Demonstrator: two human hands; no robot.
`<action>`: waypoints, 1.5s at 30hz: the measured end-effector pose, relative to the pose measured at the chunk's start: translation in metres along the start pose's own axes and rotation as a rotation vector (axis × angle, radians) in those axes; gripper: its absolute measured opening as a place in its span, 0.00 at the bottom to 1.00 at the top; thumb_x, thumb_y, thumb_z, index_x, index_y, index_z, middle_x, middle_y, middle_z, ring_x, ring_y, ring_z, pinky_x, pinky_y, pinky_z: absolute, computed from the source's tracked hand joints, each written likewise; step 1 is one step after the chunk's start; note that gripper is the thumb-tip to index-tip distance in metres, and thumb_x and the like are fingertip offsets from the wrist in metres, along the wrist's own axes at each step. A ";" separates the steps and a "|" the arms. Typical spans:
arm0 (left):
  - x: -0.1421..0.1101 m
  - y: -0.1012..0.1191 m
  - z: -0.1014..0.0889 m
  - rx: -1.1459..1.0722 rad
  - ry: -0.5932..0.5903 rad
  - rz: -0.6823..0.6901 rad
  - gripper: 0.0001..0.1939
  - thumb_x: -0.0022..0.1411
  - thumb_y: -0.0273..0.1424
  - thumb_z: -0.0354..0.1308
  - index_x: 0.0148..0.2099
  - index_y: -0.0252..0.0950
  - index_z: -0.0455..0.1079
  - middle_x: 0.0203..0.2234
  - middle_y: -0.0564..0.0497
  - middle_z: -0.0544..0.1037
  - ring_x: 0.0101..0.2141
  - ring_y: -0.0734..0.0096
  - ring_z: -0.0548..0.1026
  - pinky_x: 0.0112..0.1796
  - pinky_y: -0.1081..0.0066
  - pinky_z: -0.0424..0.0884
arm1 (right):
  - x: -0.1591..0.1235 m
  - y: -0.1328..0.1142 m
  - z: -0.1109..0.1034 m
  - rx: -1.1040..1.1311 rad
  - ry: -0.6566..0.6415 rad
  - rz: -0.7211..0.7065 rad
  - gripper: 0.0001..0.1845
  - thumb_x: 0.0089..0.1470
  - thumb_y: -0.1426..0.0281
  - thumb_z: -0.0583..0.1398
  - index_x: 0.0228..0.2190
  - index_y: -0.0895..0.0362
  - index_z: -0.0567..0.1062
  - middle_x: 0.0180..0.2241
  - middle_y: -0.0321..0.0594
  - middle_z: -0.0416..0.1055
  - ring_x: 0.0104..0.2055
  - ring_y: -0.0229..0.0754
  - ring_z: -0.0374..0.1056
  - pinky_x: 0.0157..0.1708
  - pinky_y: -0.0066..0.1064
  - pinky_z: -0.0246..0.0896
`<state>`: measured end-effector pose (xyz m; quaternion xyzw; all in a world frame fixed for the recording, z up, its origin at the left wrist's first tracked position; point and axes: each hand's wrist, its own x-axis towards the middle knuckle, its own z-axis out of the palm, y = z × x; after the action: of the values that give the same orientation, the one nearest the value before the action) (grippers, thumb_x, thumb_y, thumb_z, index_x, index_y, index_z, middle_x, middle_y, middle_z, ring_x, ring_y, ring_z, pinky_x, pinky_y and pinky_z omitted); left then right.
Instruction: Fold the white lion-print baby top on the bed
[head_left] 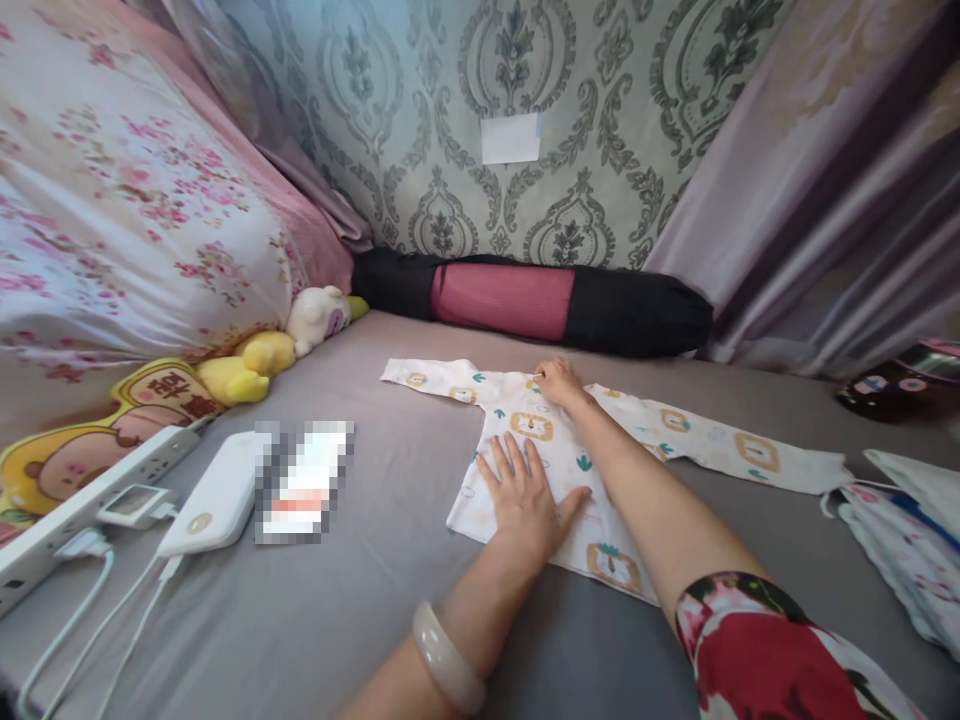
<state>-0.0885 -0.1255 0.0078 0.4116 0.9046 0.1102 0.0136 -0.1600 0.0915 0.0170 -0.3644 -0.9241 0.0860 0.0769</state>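
Note:
A small white long-sleeved shirt point(592, 470) with lion faces and green leaves printed on it lies spread on the grey bed sheet point(360, 620). Its sleeves stretch out to both sides. My left hand point(523, 508) rests flat on the front of the shirt, fingers spread, with a pale bangle point(448, 658) on the wrist. Reaching past it, my right hand point(559, 384) is closed on the shirt near the neckline. The right forearm covers part of the shirt's chest and one shoulder.
To the left lie a power strip point(97, 510), a white power bank point(219, 492) with cables, a blurred-out rectangle point(306, 480) and plush toys point(240, 370). A long black-and-pink bag point(637, 312) lies along the wall. Folded cloth point(911, 550) sits at the right.

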 end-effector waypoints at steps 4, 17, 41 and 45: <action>-0.001 0.001 0.003 0.012 0.003 0.003 0.50 0.59 0.63 0.33 0.69 0.28 0.50 0.66 0.31 0.50 0.65 0.33 0.43 0.59 0.34 0.41 | -0.008 -0.002 0.009 -0.043 0.178 -0.019 0.15 0.63 0.68 0.51 0.41 0.54 0.77 0.47 0.46 0.68 0.53 0.49 0.59 0.50 0.37 0.52; 0.000 -0.001 0.012 0.037 0.048 0.026 0.50 0.60 0.62 0.35 0.69 0.26 0.50 0.66 0.29 0.50 0.65 0.31 0.44 0.58 0.32 0.41 | -0.035 0.004 -0.005 0.093 0.066 -0.044 0.24 0.63 0.72 0.44 0.58 0.60 0.65 0.55 0.45 0.67 0.57 0.42 0.60 0.56 0.28 0.50; -0.003 -0.001 0.002 0.047 -0.046 0.427 0.30 0.70 0.46 0.36 0.67 0.38 0.55 0.66 0.44 0.55 0.66 0.51 0.50 0.61 0.44 0.49 | -0.118 0.058 -0.019 0.061 -0.114 0.180 0.32 0.65 0.59 0.39 0.65 0.60 0.51 0.69 0.46 0.36 0.70 0.46 0.32 0.66 0.45 0.27; -0.003 -0.001 0.002 0.068 -0.051 0.429 0.30 0.70 0.46 0.35 0.67 0.37 0.55 0.66 0.43 0.55 0.66 0.51 0.51 0.61 0.45 0.50 | -0.133 0.070 -0.033 0.137 -0.106 0.209 0.33 0.65 0.58 0.36 0.66 0.58 0.48 0.69 0.43 0.38 0.70 0.42 0.32 0.66 0.42 0.27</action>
<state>-0.0867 -0.1279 0.0054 0.5975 0.7989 0.0698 -0.0013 -0.0116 0.0538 0.0235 -0.4474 -0.8758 0.1758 0.0433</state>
